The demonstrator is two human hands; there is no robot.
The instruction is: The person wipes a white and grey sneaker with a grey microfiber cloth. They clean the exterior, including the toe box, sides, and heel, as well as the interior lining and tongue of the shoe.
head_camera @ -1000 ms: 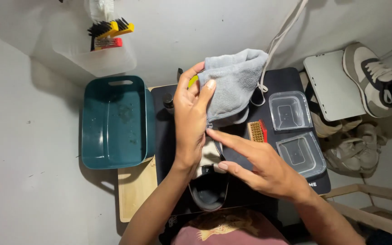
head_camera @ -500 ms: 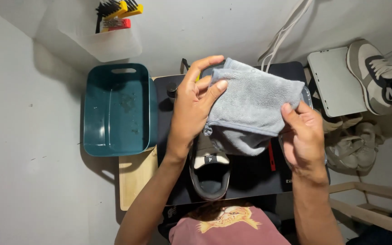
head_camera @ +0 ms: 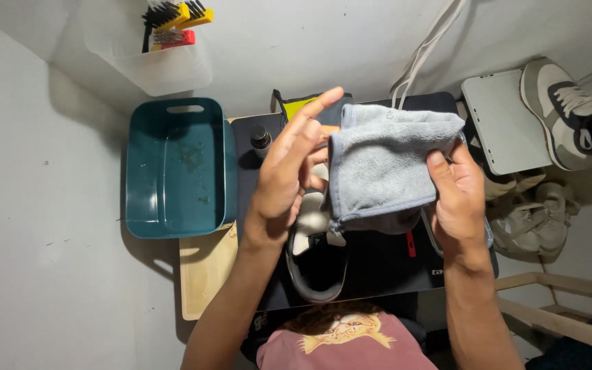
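Two hands hold one grey cloth (head_camera: 385,164) spread above a dark surface (head_camera: 378,264). The left hand (head_camera: 286,181) meets the cloth's left edge with its lower fingers (head_camera: 316,157) curled onto the fabric and the index finger stretched out straight; the right hand (head_camera: 460,195) pinches the right edge, thumb on the front face and the other fingers hidden behind. The cloth hangs between the hands and screens the middle of the surface; beneath its lower hem lies one dark shoe (head_camera: 316,257) with a pale insole, its toe end covered by the cloth and the left palm. One small dark bottle (head_camera: 261,138) stands on the surface near the left fingertips, beside one black and yellow-green object (head_camera: 303,106), partly hidden by the index finger. Left of the surface sits one teal tub (head_camera: 176,168), with one pale wooden board (head_camera: 203,270) below it. One clear bin (head_camera: 152,58) at upper left holds several brushes (head_camera: 173,17) with yellow and red handles; their number cannot be told. At right lie one white flat lid (head_camera: 505,120), one grey and white sneaker (head_camera: 570,113), and a heap of pale shoes (head_camera: 532,219), too jumbled to count. White cords (head_camera: 423,51) hang down from above.
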